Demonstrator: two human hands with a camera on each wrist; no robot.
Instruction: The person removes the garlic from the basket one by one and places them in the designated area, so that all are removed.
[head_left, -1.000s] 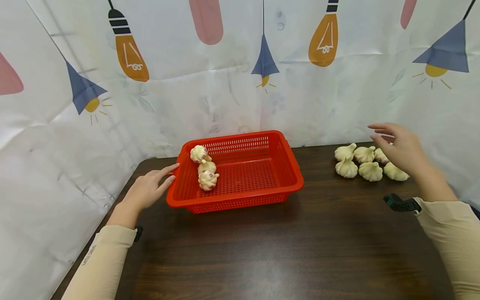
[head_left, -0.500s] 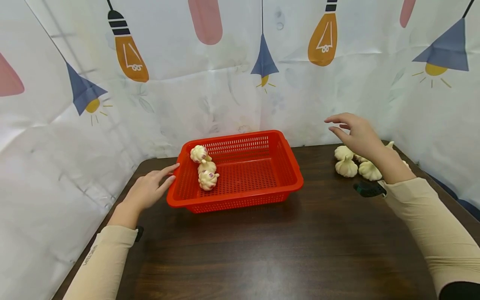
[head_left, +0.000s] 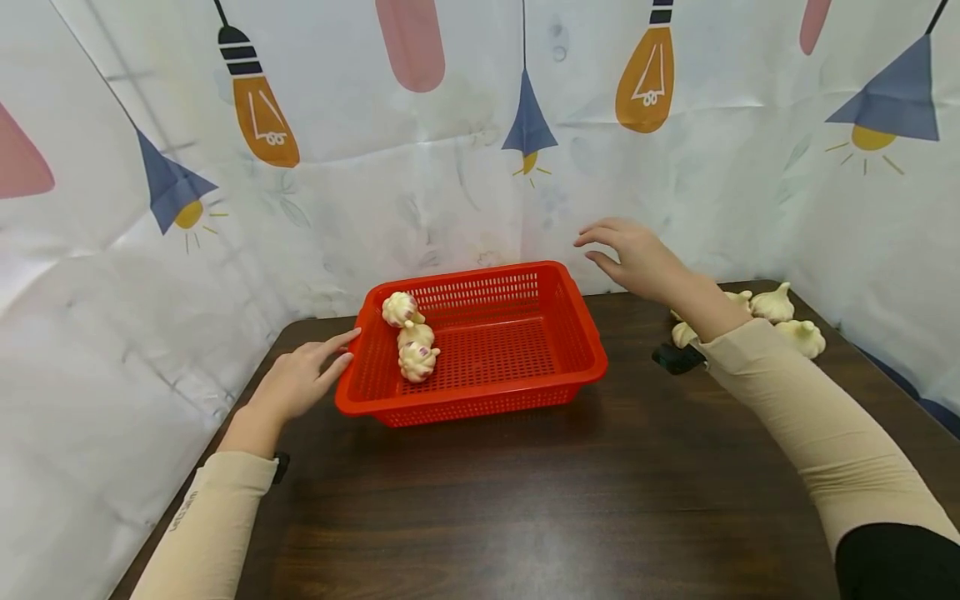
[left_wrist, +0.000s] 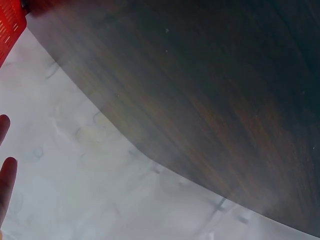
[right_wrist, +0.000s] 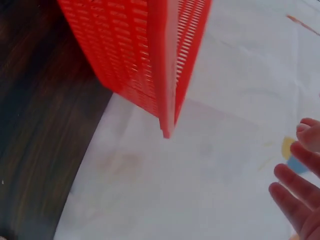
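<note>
My left hand [head_left: 295, 382] is at the left end of the red plastic basket [head_left: 480, 396], fingertips right at its rim and thumb apart from the forefinger. Inside the basket, along its left side, three garlic bulbs [head_left: 417, 362] lie in a row. Nothing is held in my right hand [head_left: 636, 257], which hovers above and beyond the basket's right back corner, fingers loosely bent. Its spread fingers [right_wrist: 295, 184] appear in the right wrist view, beside the basket's red wall [right_wrist: 162, 60]. Further right, several garlic bulbs [head_left: 772, 302] sit on the table, partly hidden by my right forearm.
The dark wooden table [head_left: 480, 508] carries the basket and the garlic. A white sheet [head_left: 465, 200] printed with lamps and bulbs hangs right behind the table and along its sides. Dark straps with small devices [head_left: 677, 358] sit at both wrists.
My right hand has moved left from over the garlic bulbs to near the basket's right back corner, empty throughout. The left hand, basket and garlic stay where they were.
</note>
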